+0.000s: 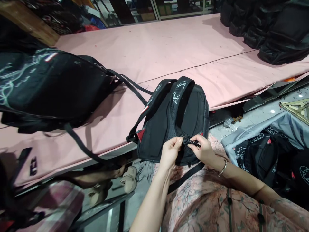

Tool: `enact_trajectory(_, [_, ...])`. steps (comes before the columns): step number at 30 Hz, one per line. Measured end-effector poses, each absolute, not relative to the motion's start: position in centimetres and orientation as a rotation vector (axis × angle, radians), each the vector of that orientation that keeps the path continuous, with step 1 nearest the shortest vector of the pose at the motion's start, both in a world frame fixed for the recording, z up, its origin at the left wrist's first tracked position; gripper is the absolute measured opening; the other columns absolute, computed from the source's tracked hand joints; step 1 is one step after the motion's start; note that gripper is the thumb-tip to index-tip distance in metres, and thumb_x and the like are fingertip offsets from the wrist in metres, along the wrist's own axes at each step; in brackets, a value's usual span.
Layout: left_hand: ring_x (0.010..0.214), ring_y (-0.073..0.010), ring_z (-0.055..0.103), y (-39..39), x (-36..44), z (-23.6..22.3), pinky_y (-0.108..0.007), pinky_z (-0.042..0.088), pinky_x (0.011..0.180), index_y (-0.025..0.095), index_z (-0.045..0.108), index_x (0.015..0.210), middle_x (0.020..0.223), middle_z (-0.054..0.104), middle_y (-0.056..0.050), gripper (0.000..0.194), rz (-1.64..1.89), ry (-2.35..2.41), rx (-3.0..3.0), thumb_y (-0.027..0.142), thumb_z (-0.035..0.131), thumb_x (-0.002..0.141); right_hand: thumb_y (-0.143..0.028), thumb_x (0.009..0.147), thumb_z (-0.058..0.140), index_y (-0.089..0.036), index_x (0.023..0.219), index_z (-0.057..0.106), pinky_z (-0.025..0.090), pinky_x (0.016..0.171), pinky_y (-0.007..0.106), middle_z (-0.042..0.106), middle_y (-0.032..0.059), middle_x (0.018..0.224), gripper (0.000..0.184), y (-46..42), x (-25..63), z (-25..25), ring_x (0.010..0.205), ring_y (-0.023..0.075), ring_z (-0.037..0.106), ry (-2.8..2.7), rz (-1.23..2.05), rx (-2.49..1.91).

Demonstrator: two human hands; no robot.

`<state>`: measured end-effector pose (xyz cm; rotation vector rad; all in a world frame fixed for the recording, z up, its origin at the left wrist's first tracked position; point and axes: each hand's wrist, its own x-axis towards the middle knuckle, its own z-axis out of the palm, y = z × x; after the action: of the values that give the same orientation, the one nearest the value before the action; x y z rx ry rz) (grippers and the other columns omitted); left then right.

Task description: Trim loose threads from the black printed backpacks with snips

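A black backpack (pixel 156 135) rests over the table edge and my lap, its back panel and shoulder straps facing up. White line drawings mark its shoulder straps (pixel 184 84), and small red patches show at its lower corners. At the lower end of the nearer strap, my left hand (pixel 171 149) is closed in a pinch on the strap. My right hand (pixel 204 149) is closed beside it, pinching a dark strap buckle (pixel 193 142) whose details are partly covered by my fingers. A loose webbing strap (pixel 187 176) hangs below the bag across my lap.
A pink-covered table (pixel 145 51) stretches ahead. Another black bag (pixel 60 90) lies on its left, with several black bags (pixel 285 32) at the far right. A grey sack (pixel 231 141) of black bags stands on the floor to my right. Another person's checkered clothing (pixel 55 206) shows at lower left.
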<state>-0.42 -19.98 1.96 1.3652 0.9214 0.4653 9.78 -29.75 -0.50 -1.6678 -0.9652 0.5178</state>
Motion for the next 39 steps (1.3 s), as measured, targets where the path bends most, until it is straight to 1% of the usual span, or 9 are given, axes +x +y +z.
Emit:
enact_trajectory(2, [0.044, -0.0058, 0.025, -20.3, -0.5, 2.0, -0.021, 0.02, 0.045, 0.015, 0.048, 0.055, 0.049, 0.032, 0.006, 0.035, 0.402, 0.842, 1.07, 0.043, 0.067, 0.063, -0.024, 0.075, 0.055, -0.019, 0.078, 0.053, 0.043, 0.061, 0.025, 0.057, 0.0011, 0.074, 0.006, -30.1, 9.8, -0.5, 0.068, 0.0146, 0.053, -0.945, 0.515, -1.664])
enact_trajectory(4, [0.045, -0.0047, 0.025, -20.5, -0.5, 2.2, -0.02, 0.02, 0.045, 0.014, 0.047, 0.056, 0.05, 0.032, 0.007, 0.038, 0.379, 0.806, 0.926, 0.042, 0.073, 0.058, -0.025, 0.075, 0.055, -0.02, 0.079, 0.052, 0.043, 0.062, 0.025, 0.058, 0.0008, 0.076, 0.007, -30.3, 9.8, -0.6, 0.07, 0.0144, 0.054, -0.924, 0.542, -1.655])
enact_trajectory(8, [0.046, -0.0042, 0.027, -20.9, -0.4, 2.4, -0.018, 0.021, 0.044, 0.013, 0.048, 0.057, 0.05, 0.033, 0.007, 0.04, 0.393, 0.81, 0.905, 0.045, 0.073, 0.059, -0.027, 0.074, 0.055, -0.02, 0.081, 0.052, 0.042, 0.062, 0.025, 0.057, -0.0001, 0.077, 0.01, -30.5, 9.7, -0.6, 0.071, 0.0142, 0.053, -0.867, 0.62, -1.659])
enact_trajectory(11, [0.046, -0.0036, 0.028, -21.2, -0.3, 2.5, -0.017, 0.02, 0.044, 0.013, 0.05, 0.055, 0.049, 0.037, 0.007, 0.036, 0.406, 0.854, 0.994, 0.036, 0.077, 0.055, -0.027, 0.073, 0.056, -0.02, 0.083, 0.049, 0.041, 0.06, 0.024, 0.054, -0.0013, 0.076, 0.013, -30.4, 9.7, -0.4, 0.069, 0.0134, 0.051, -0.812, 0.663, -1.63])
enact_trajectory(15, [0.049, -0.0047, 0.036, -21.8, -0.3, 2.5, -0.018, 0.027, 0.047, 0.013, 0.055, 0.057, 0.054, 0.048, 0.005, 0.028, 0.465, 0.881, 1.019, 0.029, 0.078, 0.052, -0.025, 0.069, 0.06, -0.022, 0.085, 0.042, 0.041, 0.059, 0.023, 0.049, -0.0042, 0.071, 0.024, -30.4, 10.0, -0.2, 0.066, 0.0124, 0.05, -0.73, 0.777, -1.53])
enact_trajectory(24, [0.054, -0.0073, 0.049, -21.7, -0.7, 2.0, -0.019, 0.039, 0.054, 0.013, 0.067, 0.07, 0.063, 0.06, 0.001, 0.03, 0.466, 0.858, 0.876, 0.026, 0.081, 0.047, -0.025, 0.068, 0.06, -0.02, 0.08, 0.046, 0.043, 0.067, 0.024, 0.05, -0.0033, 0.074, 0.02, -30.1, 10.5, 0.2, 0.071, 0.0124, 0.05, -0.738, 0.839, -1.483])
enact_trajectory(28, [0.056, -0.0075, 0.049, -22.0, -0.7, 1.6, -0.019, 0.041, 0.056, 0.014, 0.068, 0.071, 0.061, 0.057, 0.002, 0.029, 0.543, 0.873, 0.909, 0.025, 0.08, 0.047, -0.028, 0.07, 0.061, -0.019, 0.083, 0.05, 0.043, 0.069, 0.025, 0.054, -0.0011, 0.079, 0.019, -30.7, 10.8, 0.9, 0.074, 0.0133, 0.052, -0.731, 0.741, -1.587])
enact_trajectory(34, [0.064, -0.0103, 0.049, -22.7, -0.6, 1.0, -0.022, 0.041, 0.061, 0.015, 0.069, 0.073, 0.067, 0.056, 0.0, 0.026, 0.658, 0.902, 1.073, 0.029, 0.077, 0.052, -0.029, 0.087, 0.041, -0.021, 0.101, 0.053, 0.042, 0.071, 0.027, 0.06, 0.0031, 0.087, 0.02, -33.5, 11.8, 2.3, 0.077, 0.0152, 0.055, -0.94, 0.544, -1.762])
enact_trajectory(39, [0.065, -0.0105, 0.046, -23.0, -0.5, 1.0, -0.021, 0.039, 0.061, 0.016, 0.069, 0.072, 0.067, 0.053, 0.001, 0.023, 0.676, 0.896, 1.146, 0.028, 0.075, 0.055, -0.034, 0.082, 0.053, -0.021, 0.095, 0.058, 0.042, 0.062, 0.027, 0.063, 0.0026, 0.078, 0.019, -34.9, 11.8, 1.9, 0.068, 0.0159, 0.056, -1.153, 0.526, -1.746])
